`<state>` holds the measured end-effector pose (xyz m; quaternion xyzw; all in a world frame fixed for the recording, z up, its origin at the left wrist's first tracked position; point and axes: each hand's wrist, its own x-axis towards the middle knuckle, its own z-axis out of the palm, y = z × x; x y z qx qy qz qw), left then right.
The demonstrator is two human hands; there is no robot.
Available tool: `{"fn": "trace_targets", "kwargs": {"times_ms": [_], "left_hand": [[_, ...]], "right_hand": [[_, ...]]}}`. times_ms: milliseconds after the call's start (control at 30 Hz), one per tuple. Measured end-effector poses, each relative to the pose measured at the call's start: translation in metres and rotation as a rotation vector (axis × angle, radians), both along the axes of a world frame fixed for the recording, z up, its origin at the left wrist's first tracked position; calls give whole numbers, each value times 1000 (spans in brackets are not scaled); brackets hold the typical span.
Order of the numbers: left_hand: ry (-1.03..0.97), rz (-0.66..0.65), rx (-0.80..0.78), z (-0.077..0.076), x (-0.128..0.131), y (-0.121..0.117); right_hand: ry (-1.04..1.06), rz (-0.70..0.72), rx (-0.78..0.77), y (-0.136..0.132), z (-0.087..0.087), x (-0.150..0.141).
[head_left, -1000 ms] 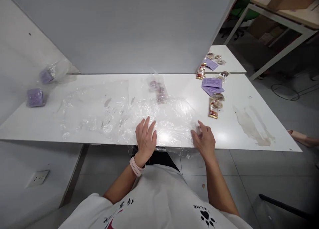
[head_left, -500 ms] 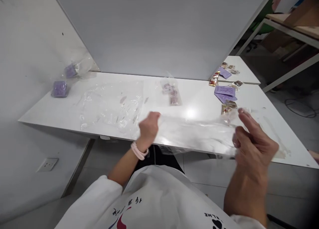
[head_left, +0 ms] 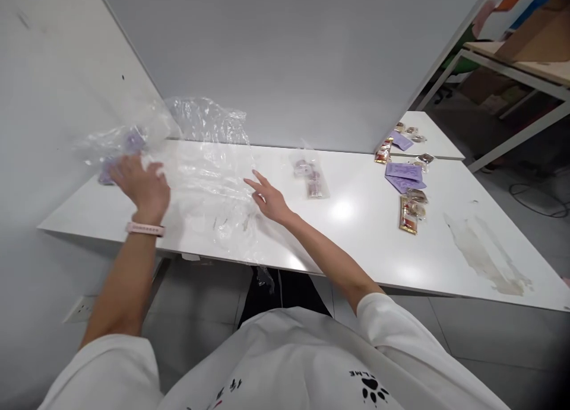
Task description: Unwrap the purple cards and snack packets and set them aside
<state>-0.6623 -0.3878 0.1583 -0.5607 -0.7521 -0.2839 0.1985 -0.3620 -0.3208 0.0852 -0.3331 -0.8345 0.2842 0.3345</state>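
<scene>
A large clear plastic sheet (head_left: 207,160) billows above the left half of the white table (head_left: 356,220), its far edge lifted against the grey partition. My left hand (head_left: 141,185), with a pink watch strap on the wrist, lies on the sheet's left end with fingers spread, close to a purple packet (head_left: 132,141) seen through the plastic. My right hand (head_left: 268,199) rests at the sheet's right edge, fingers stretched out toward the left. A small clear bag of snacks (head_left: 312,177) lies just right of my right hand.
Purple packets (head_left: 405,173) and red-gold snack sachets (head_left: 408,215) lie at the table's right rear. A pale stain (head_left: 487,256) marks the right end. A grey partition (head_left: 285,59) closes the back, a wall stands at the left, and another desk (head_left: 525,59) at far right.
The sheet, stretched between both closed hands in front of me before, has swung left and now billows over the left of the table. Both hands followed it and their fingers have spread.
</scene>
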Motion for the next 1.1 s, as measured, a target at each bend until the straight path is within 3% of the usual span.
{"fn": "trace_targets", "kwargs": {"times_ms": [67,167,300,367,433,533,633,733,833,900,1000,1100], "left_hand": [[-51,31,-164,-40,17,2],[-103,-26,-348,-87,48,4],[-172,-9,-551,-123,55,9],[-203,50,-618,-125,41,12],[-187,117,-618,-117,23,12],[-106,161,-396,-95,11,8],[-102,55,-239,-88,31,3],[-175,-49,-449,-108,62,1],[-205,-70,-618,-133,74,0],[-228,-79,-644,-138,70,-1],[-232,-47,-516,-120,67,-7],[-180,-107,-206,-89,100,-21]], "right_hand": [[-44,-203,21,18,-18,11],[-65,-485,71,53,-28,37],[-168,-603,55,108,-29,63],[-257,-660,-19,129,-31,69],[-349,-707,-96,143,-35,71],[-422,-720,-156,154,-41,70],[-484,-710,-168,163,-41,63],[-533,-642,-182,168,-32,53],[-540,-556,-165,154,-16,51],[-530,-475,-70,126,-6,62],[-516,-302,148,59,-3,99],[-602,-231,260,-16,-18,139]]}}
